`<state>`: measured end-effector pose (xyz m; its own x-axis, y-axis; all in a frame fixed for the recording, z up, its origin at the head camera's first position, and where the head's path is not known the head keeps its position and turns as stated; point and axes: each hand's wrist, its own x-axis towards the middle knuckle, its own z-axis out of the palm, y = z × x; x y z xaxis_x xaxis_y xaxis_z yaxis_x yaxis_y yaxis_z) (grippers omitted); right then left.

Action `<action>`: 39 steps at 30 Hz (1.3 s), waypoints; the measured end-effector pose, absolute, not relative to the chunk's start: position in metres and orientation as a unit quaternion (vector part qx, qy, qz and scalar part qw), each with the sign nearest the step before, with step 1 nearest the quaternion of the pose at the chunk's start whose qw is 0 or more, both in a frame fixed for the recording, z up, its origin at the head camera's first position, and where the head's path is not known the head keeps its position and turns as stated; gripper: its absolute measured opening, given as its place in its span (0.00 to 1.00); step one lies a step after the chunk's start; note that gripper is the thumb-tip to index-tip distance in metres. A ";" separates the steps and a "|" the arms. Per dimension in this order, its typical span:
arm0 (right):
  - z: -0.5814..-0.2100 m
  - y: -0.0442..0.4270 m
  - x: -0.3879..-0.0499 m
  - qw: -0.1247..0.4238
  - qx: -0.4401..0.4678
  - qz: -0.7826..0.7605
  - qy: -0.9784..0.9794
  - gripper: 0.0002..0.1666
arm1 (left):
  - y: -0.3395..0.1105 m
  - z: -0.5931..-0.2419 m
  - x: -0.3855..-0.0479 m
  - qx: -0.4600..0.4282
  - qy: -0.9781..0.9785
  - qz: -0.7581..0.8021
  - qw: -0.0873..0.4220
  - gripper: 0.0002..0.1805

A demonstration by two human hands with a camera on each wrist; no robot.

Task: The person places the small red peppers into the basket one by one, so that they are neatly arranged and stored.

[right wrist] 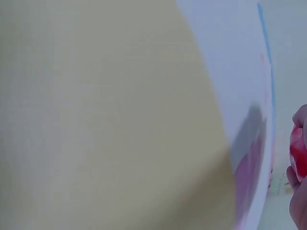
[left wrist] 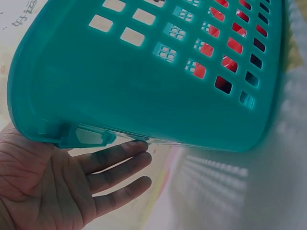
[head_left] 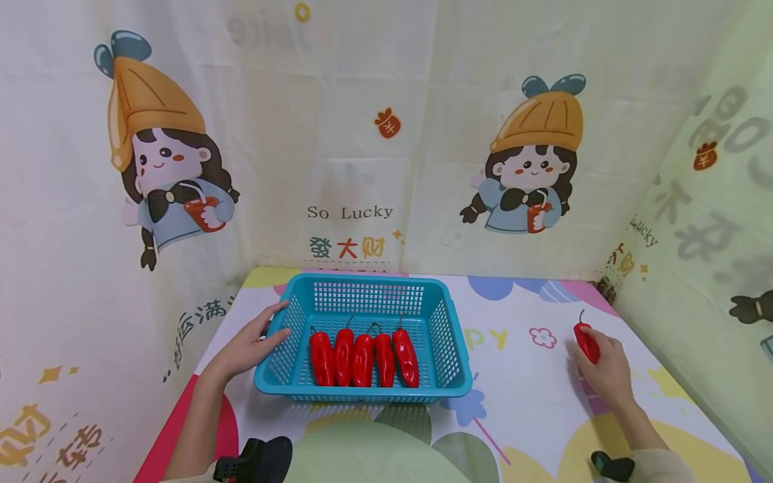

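Observation:
A blue plastic basket with perforated walls stands on the table. Several red chili peppers lie side by side in it, stems pointing to the far side. My left hand grips the basket's left rim; in the left wrist view, three fingers extend outside the wall, while the thumb is hidden. Off to the right of the basket, my right hand holds another red chili pepper between thumb and fingers, its stem upward. Only a sliver of that pepper shows at the right wrist view's edge.
A patterned cloth covers the table between the basket and my right hand. Printed curtains hang behind the table and along both sides. A rounded pale green shape occupies the near edge of the head view.

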<state>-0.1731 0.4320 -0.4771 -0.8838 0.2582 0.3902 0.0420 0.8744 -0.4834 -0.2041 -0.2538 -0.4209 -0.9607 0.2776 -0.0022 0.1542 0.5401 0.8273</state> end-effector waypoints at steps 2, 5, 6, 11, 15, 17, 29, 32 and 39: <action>-0.473 0.427 -0.175 0.236 -0.072 0.240 -0.939 0.33 | -0.254 -0.421 -0.204 0.124 0.874 0.465 0.067 0.43; -0.467 0.419 -0.177 0.245 -0.067 0.249 -0.935 0.33 | -0.253 -0.420 -0.204 0.129 0.873 0.465 0.066 0.43; -0.465 0.416 -0.178 0.247 -0.067 0.252 -0.933 0.33 | -0.253 -0.420 -0.204 0.129 0.873 0.466 0.066 0.43; -0.456 0.401 -0.181 0.273 -0.057 0.266 -0.923 0.32 | -0.253 -0.421 -0.204 0.126 0.873 0.466 0.066 0.42; -0.447 0.389 -0.183 0.299 -0.034 0.270 -0.915 0.30 | -0.254 -0.422 -0.205 0.123 0.876 0.463 0.066 0.43; -0.444 0.385 -0.184 0.305 -0.026 0.273 -0.912 0.29 | -0.254 -0.422 -0.205 0.122 0.876 0.463 0.065 0.43; -0.424 0.353 -0.185 0.316 0.008 0.304 -0.899 0.31 | -0.254 -0.422 -0.205 0.125 0.876 0.462 0.063 0.43; -0.421 0.343 -0.186 0.327 0.016 0.308 -0.893 0.32 | -0.254 -0.422 -0.205 0.125 0.876 0.461 0.063 0.43; -0.414 0.324 -0.186 0.353 0.044 0.312 -0.881 0.33 | -0.255 -0.423 -0.206 0.129 0.874 0.464 0.063 0.43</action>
<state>-0.1862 0.3245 -0.4142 -0.7474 0.1429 0.6488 -0.2968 0.8020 -0.5185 -0.2060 -0.2547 -0.4233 -0.9590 0.2831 0.0101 0.1669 0.5358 0.8277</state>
